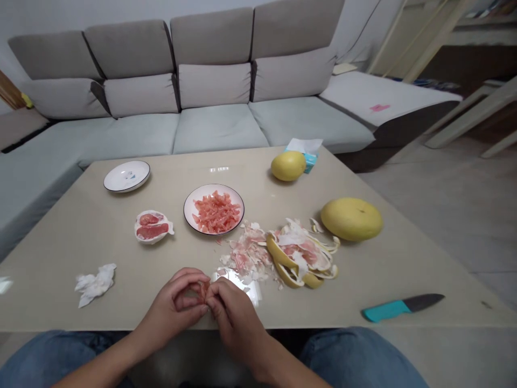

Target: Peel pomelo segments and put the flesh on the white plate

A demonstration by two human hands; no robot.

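At the bench's (133, 283) near edge, pomelo flesh (201, 290) is pinched by left hand (175, 302) and right hand (238, 315); peel (279, 256) and knife (398, 309) are left rightward.

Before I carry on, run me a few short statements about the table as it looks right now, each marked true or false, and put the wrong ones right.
1. The left hand and right hand meet at a small reddish piece. True.
2. The knife has a red handle. False: the knife's handle is teal.
3. A whole yellow fruit sits in front of the blue tissue pack. True.
4. The crumpled tissue lies beside the knife. False: the crumpled tissue lies off to the left of both hands.
5. The plate of red pulp stands to the left of the cut peel. True.
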